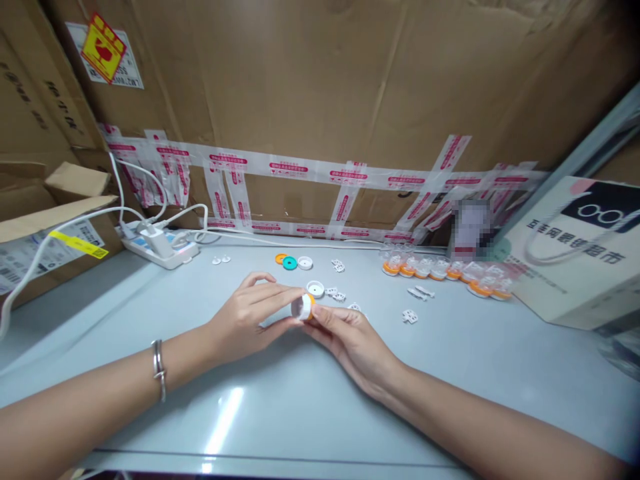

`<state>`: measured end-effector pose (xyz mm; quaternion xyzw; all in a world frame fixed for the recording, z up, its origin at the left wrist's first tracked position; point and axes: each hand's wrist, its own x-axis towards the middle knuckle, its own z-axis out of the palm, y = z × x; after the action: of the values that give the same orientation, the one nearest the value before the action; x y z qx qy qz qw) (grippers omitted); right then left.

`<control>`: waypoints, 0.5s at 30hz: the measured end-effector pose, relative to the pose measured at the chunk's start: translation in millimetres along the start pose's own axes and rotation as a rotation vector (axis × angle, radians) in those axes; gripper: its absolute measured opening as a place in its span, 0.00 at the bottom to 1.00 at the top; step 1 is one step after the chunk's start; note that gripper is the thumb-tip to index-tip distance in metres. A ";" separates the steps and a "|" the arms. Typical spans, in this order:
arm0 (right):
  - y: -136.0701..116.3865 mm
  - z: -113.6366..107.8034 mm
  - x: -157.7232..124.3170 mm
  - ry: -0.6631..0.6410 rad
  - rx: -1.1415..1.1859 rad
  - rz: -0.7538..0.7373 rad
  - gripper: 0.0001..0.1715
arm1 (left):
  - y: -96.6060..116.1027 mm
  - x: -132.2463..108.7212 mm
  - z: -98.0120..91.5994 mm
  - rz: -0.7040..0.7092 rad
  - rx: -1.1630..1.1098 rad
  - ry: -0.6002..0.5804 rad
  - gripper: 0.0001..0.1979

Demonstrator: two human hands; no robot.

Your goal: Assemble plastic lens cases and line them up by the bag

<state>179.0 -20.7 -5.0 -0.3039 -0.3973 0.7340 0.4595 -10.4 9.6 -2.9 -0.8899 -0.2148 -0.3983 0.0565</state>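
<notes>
Between my two hands, a little above the table, is a small round plastic piece point(303, 307), white with an orange rim on its right side. My left hand point(253, 312) grips its left side between thumb and fingers. From the right, my right hand point(345, 333) pinches the orange rim. Just behind the hands lie a white round cap point(315, 289) and small white plastic parts point(336, 294). Farther back sit an orange disc point(281, 259), a teal disc point(290, 263) and a white disc point(305, 263).
A row of clear-topped pieces with orange and white bases point(440, 269) stands at the back right, before a paper bag point(575, 260). More white parts point(410, 317) lie right. A power strip point(163, 250) with cables is back left. Large cardboard point(300, 87) walls the back.
</notes>
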 end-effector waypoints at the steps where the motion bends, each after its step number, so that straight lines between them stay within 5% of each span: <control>1: 0.7 0.1 0.3 0.004 0.008 0.000 0.10 | -0.1 0.7 0.1 -0.005 0.002 -0.001 0.19; 15: 0.8 -0.4 1.0 -0.011 -0.011 0.027 0.11 | -1.6 1.8 -3.8 -0.045 -0.059 -0.098 0.17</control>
<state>178.5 -19.9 -6.0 -0.3076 -0.3998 0.7397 0.4455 -12.6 10.6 0.8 -0.9047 -0.2252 -0.3615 0.0105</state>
